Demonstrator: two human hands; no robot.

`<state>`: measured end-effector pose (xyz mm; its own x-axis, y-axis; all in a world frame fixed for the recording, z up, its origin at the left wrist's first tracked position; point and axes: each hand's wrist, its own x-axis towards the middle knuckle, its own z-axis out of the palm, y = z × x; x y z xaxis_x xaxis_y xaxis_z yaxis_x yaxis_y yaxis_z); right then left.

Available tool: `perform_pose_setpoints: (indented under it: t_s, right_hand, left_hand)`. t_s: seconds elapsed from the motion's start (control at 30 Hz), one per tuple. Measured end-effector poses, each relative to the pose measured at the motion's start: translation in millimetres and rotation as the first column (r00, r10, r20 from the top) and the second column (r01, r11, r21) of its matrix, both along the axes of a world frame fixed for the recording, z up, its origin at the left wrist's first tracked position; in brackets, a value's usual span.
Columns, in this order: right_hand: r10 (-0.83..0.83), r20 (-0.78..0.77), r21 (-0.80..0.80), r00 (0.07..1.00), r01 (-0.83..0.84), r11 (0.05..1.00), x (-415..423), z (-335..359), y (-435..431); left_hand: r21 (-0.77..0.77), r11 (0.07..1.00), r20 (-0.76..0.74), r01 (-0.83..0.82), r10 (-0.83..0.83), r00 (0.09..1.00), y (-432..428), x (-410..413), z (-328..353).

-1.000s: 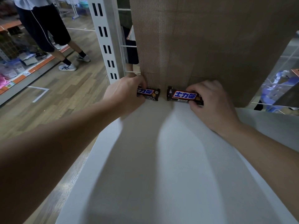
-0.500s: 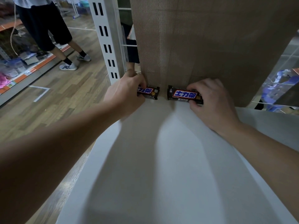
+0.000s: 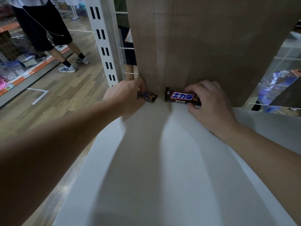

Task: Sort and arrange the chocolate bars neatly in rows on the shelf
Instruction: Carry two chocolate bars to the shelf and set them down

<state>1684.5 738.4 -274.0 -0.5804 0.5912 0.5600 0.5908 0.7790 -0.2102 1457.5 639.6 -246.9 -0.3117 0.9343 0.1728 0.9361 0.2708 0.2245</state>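
Two dark brown chocolate bars with blue-and-white labels lie at the back of the white shelf (image 3: 162, 160), against the brown back panel (image 3: 203, 43). My left hand (image 3: 125, 97) grips the left bar (image 3: 149, 97) and covers most of it; only its right end shows. My right hand (image 3: 210, 103) pinches the right end of the right bar (image 3: 180, 96), whose label faces me. A small gap separates the two bars.
A white slotted shelf upright (image 3: 102, 39) stands left of the panel. A person in dark shorts and sneakers (image 3: 48, 35) stands on the wooden floor at the far left, near a low shelf of goods (image 3: 13, 69). Wire mesh (image 3: 280, 88) shows at right.
My left hand has slid further over the left bar, hiding more of it. The right bar and my right hand have shifted only slightly.
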Motion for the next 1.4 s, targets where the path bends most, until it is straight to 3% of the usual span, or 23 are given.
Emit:
perform_pose_setpoints:
  t_s: [0.2, 0.5, 0.77, 1.4]
  right_hand:
    - [-0.021, 0.003, -0.002, 1.000, 0.021, 1.000, 3, -2, 0]
    - [-0.020, 0.004, -0.022, 1.000, 0.020, 1.000, 2, -3, 2]
    - [-0.019, -0.008, -0.025, 1.000, 0.019, 1.000, 2, -3, 1]
    - [-0.011, -0.039, -0.033, 0.999, 0.010, 0.999, 16, 3, -15]
  left_hand:
    - [0.089, 0.993, 0.070, 0.080, -0.086, 0.994, 2, -7, -4]
    - [0.236, 0.970, -0.067, 0.055, -0.040, 0.997, 7, -6, -14]
    - [0.325, 0.940, 0.034, 0.106, -0.123, 0.992, 7, -14, -24]
    - [0.232, 0.972, -0.096, 0.046, -0.025, 0.995, -31, 20, 1]
